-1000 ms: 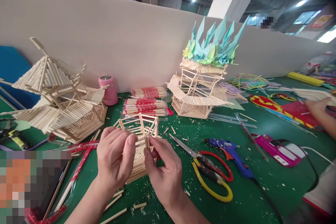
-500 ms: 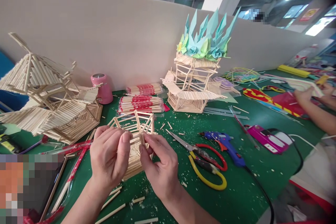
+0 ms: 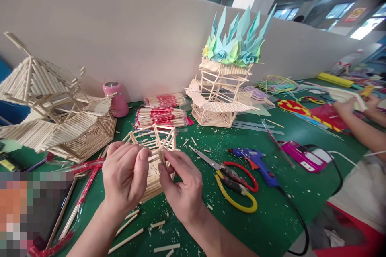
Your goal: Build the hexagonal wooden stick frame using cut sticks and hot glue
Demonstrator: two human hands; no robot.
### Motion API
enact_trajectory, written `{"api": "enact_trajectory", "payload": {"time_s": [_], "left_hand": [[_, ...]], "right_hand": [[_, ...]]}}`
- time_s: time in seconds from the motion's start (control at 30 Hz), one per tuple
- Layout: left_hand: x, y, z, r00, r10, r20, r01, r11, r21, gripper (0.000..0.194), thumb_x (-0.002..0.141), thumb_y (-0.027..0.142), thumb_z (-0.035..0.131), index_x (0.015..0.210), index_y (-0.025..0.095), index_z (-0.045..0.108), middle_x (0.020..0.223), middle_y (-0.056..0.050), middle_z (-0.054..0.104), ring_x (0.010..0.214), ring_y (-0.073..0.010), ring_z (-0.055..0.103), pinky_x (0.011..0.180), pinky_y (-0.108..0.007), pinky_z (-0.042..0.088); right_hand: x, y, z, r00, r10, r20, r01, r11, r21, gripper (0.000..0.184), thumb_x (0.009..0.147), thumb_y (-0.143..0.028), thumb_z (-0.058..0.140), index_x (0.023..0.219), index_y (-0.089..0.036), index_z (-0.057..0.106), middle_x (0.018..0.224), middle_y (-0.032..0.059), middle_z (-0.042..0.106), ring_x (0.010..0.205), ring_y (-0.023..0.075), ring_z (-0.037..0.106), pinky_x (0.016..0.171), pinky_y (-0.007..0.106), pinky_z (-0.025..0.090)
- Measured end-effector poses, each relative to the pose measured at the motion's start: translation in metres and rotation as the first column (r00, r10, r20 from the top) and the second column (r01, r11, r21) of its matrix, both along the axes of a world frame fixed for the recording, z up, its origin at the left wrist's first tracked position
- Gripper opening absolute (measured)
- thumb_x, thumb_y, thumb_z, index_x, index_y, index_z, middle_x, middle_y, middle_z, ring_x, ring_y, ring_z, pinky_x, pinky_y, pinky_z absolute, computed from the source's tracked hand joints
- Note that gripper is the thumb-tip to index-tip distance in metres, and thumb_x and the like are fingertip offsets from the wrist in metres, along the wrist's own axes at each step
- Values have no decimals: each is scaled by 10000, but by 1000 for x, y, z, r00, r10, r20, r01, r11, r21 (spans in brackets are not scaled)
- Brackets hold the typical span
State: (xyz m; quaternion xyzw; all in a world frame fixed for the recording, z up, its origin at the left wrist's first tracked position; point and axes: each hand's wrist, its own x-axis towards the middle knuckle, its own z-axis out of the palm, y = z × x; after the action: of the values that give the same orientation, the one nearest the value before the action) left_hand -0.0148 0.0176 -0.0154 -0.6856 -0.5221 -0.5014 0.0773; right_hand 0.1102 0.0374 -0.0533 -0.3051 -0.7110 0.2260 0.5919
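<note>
Between my hands stands a small open frame of pale wooden sticks, with a slatted base and upright posts. My left hand is closed at its left side, thumb pressed to curled fingers around a wooden stick of the frame. My right hand pinches a short upright wooden stick at the frame's near side. Fingers hide much of the near rail. Right of my hands lie scissors with red and yellow handles, and a blue glue gun.
A stick pavilion stands at left, another stick model topped with teal paper behind. Bundles of sticks, a pink jar and a magenta power strip lie around. Another person's hands hold paper at far right.
The whole view has shifted slightly. My hands keep almost the same pose on the stick frame. The other person's hands show little change.
</note>
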Motion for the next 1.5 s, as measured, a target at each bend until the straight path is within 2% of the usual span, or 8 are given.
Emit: {"api": "enact_trajectory", "payload": {"time_s": [0.7, 1.33, 1.5], "left_hand": [[-1, 0, -2, 1000, 12, -21, -12, 1000, 4, 265, 880, 143, 397, 646, 194, 512, 538, 20, 543, 501, -120, 493, 607, -335, 343], [1, 0, 4, 999, 17, -50, -15, 999, 29, 241, 859, 112, 398, 664, 191, 515, 529, 14, 553, 472, -116, 488, 567, -331, 348], [-1, 0, 2, 998, 1, -56, -1, 1000, -3, 227, 860, 110, 400, 688, 189, 526, 536, 12, 552, 481, -116, 475, 582, -340, 346]], "right_hand": [[0, -1, 0, 1000, -11, 7, 11, 1000, -7, 346, 787, -62, 546, 1094, -202, 623, 883, 71, 645, 777, 164, 624, 632, 298, 567], [1, -2, 1, 1000, -4, 31, 4, 1000, -13, 306, 787, -46, 547, 1053, -174, 628, 857, 72, 628, 744, 153, 603, 623, 290, 549], [1, -2, 2, 1000, 1, 27, 0, 1000, -14, 316, 786, -35, 546, 1056, -178, 624, 876, 72, 629, 756, 152, 604, 629, 286, 547]]}}
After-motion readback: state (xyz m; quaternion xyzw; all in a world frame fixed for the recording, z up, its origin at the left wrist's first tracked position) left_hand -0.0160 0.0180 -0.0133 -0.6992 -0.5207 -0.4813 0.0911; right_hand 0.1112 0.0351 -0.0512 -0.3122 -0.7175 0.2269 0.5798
